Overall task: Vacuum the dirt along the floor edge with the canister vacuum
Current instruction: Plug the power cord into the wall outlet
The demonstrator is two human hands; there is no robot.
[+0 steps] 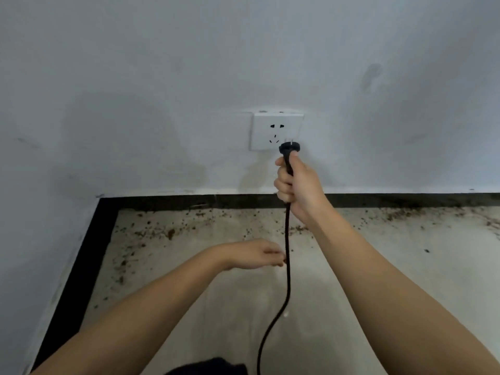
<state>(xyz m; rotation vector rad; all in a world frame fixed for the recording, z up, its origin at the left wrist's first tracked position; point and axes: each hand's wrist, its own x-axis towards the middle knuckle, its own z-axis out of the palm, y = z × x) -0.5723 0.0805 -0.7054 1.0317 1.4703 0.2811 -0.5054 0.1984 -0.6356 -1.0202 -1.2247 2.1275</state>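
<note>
My right hand (pixel 295 182) grips the black power plug (pixel 289 148) just below its head, prongs pointing at the white wall socket (pixel 270 131); the plug sits at the socket's lower right corner, with its prongs showing. The black cord (pixel 287 266) hangs from my fist down to the bottom edge. My left hand (pixel 257 254) hovers lower, fingers loosely curled, fingertips right beside the cord; contact is unclear. Brown dirt crumbs (pixel 167 234) lie scattered on the pale floor along the black baseboard (pixel 162 202). The vacuum itself is out of view.
The white wall fills the upper half and turns a corner at the left (pixel 97 197). A black baseboard strip also runs down the left side (pixel 78 280). A dark object (pixel 208 368) pokes in at the bottom edge.
</note>
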